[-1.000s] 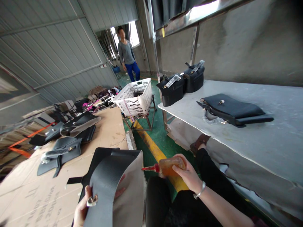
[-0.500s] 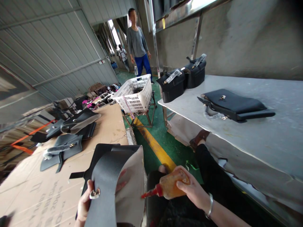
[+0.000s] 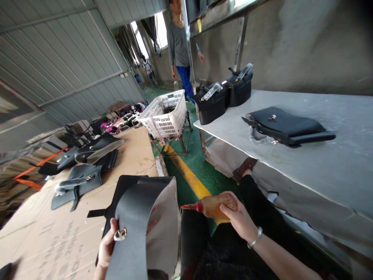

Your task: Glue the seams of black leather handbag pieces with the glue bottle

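My left hand [image 3: 107,244] grips a black handbag piece [image 3: 132,217] by its side, next to a metal clasp [image 3: 120,234]. The piece has a curved flap, and its beige inner face [image 3: 164,225] is turned to the right. Some of my left fingers sit behind it and show faintly at the inner side. In my right hand [image 3: 237,216] is a squeeze bottle [image 3: 217,206] of amber liquid with a red nozzle. Its tip points left, a short way off the beige edge and not touching it.
Flat black bag pieces [image 3: 81,182] lie on the cardboard-topped table [image 3: 140,149] at left. Two finished black handbags [image 3: 211,105] and a flat one [image 3: 287,126] rest on the grey table [image 3: 344,167]. A white basket [image 3: 164,122] stands ahead; a person [image 3: 179,46] is beyond it.
The bottle has risen and levelled out, its nozzle now higher along the flap's edge. The person beyond the basket has walked nearer and to the right. My left hand keeps its hold.
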Tool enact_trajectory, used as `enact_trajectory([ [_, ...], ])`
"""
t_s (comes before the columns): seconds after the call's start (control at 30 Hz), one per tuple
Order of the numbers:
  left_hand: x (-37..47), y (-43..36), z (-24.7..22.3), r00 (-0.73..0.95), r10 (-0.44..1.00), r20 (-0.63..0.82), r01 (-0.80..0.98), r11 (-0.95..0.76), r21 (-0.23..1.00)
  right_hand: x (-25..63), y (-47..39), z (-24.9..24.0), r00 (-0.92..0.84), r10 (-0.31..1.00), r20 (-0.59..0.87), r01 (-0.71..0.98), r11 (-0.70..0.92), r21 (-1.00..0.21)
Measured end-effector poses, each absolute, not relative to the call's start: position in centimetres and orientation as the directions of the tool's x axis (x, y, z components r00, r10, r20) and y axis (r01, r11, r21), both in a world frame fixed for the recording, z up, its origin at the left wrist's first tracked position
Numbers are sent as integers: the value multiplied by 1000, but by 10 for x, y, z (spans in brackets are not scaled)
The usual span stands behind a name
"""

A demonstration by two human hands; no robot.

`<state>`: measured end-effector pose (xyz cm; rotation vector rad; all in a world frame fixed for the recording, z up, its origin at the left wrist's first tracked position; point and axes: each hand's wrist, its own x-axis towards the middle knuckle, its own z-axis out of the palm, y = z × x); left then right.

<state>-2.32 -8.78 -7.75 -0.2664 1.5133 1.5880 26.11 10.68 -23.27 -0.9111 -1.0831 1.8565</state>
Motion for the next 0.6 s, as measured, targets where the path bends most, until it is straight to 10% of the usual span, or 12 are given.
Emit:
enact_trajectory([
  [0.6, -29, -92, -85, -589, 496, -638, -651, 178, 738, 250, 97, -241, -594, 787, -167, -357, -445, -821],
])
